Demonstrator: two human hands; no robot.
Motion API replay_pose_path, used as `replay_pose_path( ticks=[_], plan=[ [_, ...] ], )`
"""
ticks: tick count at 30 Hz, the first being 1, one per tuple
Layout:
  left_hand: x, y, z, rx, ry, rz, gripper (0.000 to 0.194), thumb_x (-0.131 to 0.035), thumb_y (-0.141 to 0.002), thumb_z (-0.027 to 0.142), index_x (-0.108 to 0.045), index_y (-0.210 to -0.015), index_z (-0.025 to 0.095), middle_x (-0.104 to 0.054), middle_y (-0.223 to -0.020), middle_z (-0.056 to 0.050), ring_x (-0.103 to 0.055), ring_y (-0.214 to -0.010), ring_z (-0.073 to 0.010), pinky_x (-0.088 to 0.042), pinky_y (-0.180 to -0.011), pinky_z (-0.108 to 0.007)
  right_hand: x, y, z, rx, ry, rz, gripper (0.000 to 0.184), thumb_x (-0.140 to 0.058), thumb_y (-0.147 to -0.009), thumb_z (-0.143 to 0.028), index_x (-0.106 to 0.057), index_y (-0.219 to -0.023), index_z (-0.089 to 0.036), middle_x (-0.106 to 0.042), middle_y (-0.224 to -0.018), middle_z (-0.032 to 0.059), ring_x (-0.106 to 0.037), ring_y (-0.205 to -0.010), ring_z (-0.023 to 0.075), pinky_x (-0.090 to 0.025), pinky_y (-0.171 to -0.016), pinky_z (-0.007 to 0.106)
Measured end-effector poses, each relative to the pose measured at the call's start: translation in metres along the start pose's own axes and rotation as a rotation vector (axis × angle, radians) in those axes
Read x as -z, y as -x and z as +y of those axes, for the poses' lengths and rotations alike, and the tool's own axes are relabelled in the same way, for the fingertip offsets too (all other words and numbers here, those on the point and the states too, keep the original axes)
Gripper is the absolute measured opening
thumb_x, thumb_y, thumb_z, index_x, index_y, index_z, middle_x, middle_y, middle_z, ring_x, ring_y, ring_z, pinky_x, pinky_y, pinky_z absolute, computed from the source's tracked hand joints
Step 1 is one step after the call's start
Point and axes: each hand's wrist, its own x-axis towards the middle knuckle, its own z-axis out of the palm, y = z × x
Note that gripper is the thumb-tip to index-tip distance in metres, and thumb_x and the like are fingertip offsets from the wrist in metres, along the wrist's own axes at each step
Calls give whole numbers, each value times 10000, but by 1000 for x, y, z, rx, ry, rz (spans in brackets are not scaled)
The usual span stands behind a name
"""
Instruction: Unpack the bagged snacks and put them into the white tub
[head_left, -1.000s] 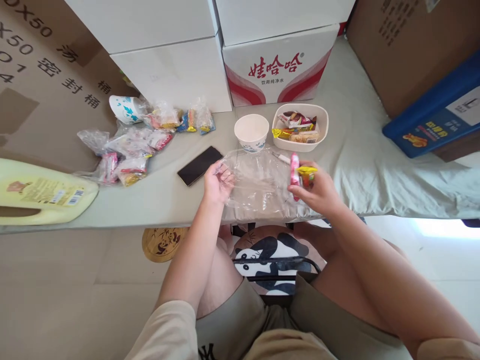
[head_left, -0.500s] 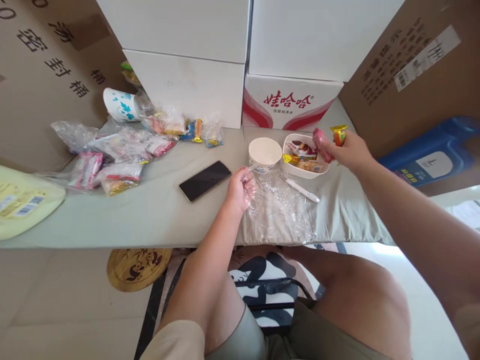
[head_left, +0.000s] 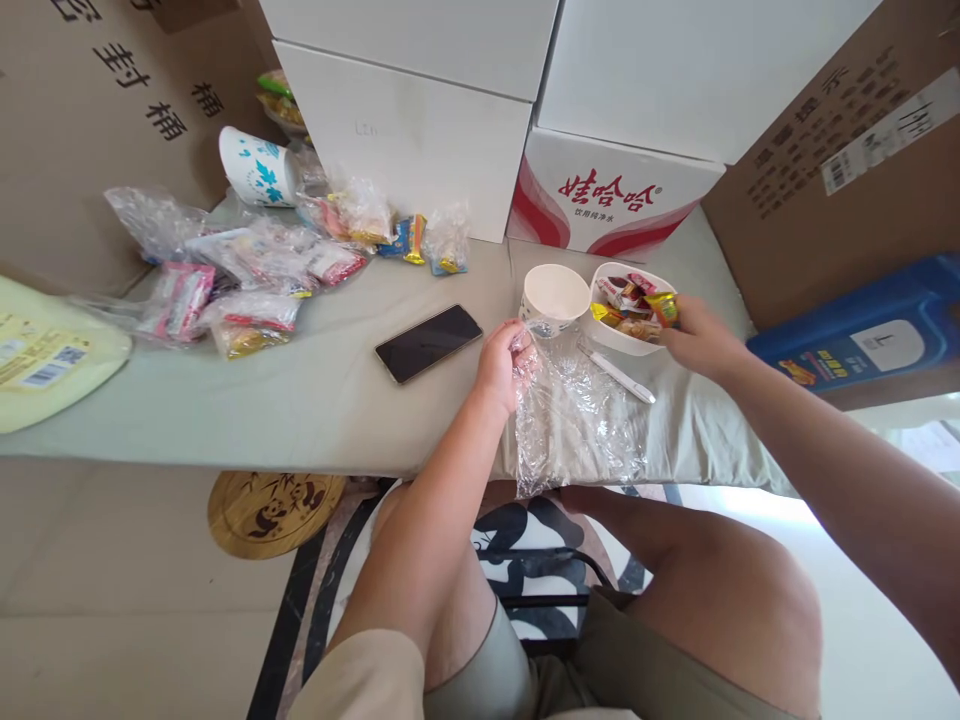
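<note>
My left hand (head_left: 506, 368) is closed on the edge of a crumpled clear plastic bag (head_left: 574, 425), which spreads over the cloth and hangs past its front edge. At the white rounded-square bowl (head_left: 630, 345), my right hand (head_left: 701, 335) pinches a small yellow-wrapped snack (head_left: 663, 308) over the right rim. Several wrapped snacks (head_left: 626, 293) lie in this bowl, with some pink wrapping among them. Beside it stands a round paper bowl (head_left: 553, 325), its inside plain white. A slim white pen-like tool (head_left: 619, 373) lies on the cloth near the bag.
A black phone (head_left: 429, 343) lies left of my left hand. Bagged snacks (head_left: 255, 255) and a tipped paper cup (head_left: 259, 168) are at the left, near a pale yellow jug (head_left: 60, 355). White boxes (head_left: 405, 130) line the back. A blue container (head_left: 862, 325) is at the right.
My right hand has carried pink and yellow snacks rightward to the bowl. The pink one has left its fingers; the yellow one stays. The bag has crumpled beside my left hand. The view has shifted.
</note>
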Motion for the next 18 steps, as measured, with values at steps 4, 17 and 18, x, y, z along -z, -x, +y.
replay_pose_path(
  ticks=[4, 17, 18],
  plan=[
    [0, 2, 1, -3, -8, 7, 222, -573, -792, 113, -420, -650, 187, -304, -487, 93, -233, -349, -29, -161, -389, -180, 0, -13, -29, -111, 163, -74, 553, -673, -766, -199, -489, -1287, -176, -627, -1131, 169, -526, -860, 227, -377, -738, 364],
    [3, 8, 5, 250, -158, -242, 141, -628, -749, 157, -494, -726, 195, -298, -500, 96, -213, -351, -34, -170, -395, -174, -54, 64, -21, 281, -160, 73, 284, -563, -843, -307, -586, -1112, -218, -673, -1160, 129, -634, -1068, 298, -495, -941, 517],
    [3, 12, 5, 330, -183, -320, 124, -625, -747, 163, -506, -733, 193, -292, -503, 93, -206, -353, -33, -172, -398, -174, -66, 76, -18, 276, -215, 72, 334, -570, -847, -320, -567, -1165, -217, -666, -1201, 134, -630, -1112, 299, -488, -976, 527]
  ],
)
